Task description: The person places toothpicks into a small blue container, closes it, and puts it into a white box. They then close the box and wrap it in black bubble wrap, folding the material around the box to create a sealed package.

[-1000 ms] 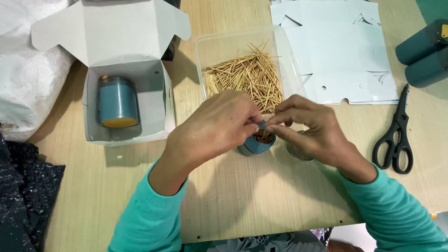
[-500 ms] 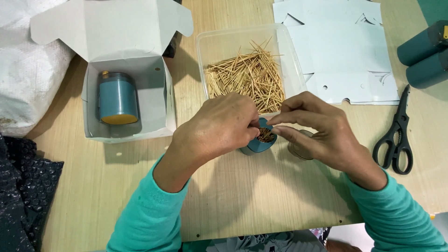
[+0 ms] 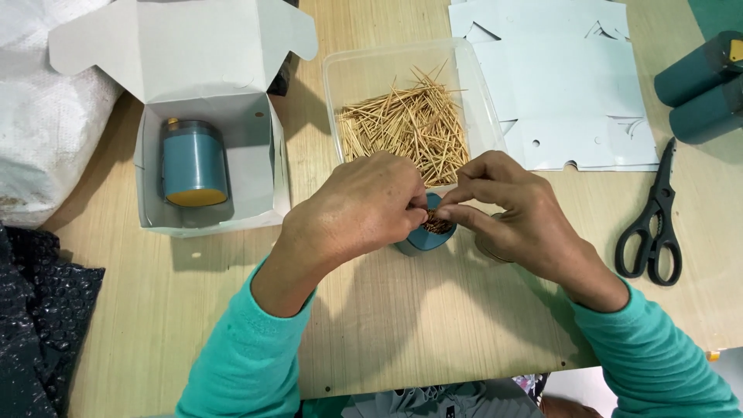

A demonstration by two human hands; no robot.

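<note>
Head view. Pale wooden surface (image 3: 232,325) fills the frame, cluttered along the top edge.

Centre of frame: both hands meet over a small teal canister (image 3: 424,236) standing on the surface. Left hand (image 3: 356,213) is curled, fingertips pinched at the canister's mouth; right hand (image 3: 515,209) likewise pinched, fingers closing on what looks like a few sticks at the rim. Canister mouth shows a brown packed mass of stick ends, so it looks largely filled; whether it is full I cannot tell, as the hands cover most of it.

Just above the hands: clear plastic tray (image 3: 340,93) with a loose heap of toothpicks (image 3: 410,128), plenty left.

Upper left: open white carton (image 3: 209,166) with one teal canister with a yellow end (image 3: 193,162) lying inside, apparently packed already.

Upper right: flat uncut box blanks (image 3: 557,85), two more teal cylinders (image 3: 700,89) at the frame edge. Black scissors (image 3: 654,224) at right, well apart from the hands.

Left edge: white sack (image 3: 39,116), dark bubble wrap (image 3: 39,325) below it.

Nothing stands between hands and tray; a round object behind the right hand is mostly hidden.
</note>
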